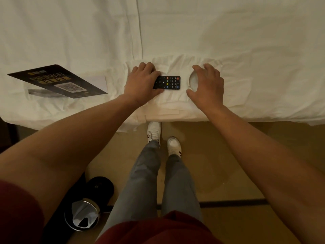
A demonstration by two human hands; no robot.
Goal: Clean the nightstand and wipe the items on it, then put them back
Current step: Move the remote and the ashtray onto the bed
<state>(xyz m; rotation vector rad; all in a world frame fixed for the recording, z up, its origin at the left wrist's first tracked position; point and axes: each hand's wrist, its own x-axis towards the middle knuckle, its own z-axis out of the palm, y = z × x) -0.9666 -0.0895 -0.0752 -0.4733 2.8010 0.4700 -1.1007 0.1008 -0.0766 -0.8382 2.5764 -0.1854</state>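
**Two hands at the bed edge**

Two feet stand on the tan floor, close to the near edge of the bed. A small bin sits near on the left; the floor on the right is bare. Both arms reach out straight. The left hand curls its fingers round the left end of the black remote, which lies on a white cloth. The right hand is spread wide over a round white thing, just right of the remote. A dark card lies far left.
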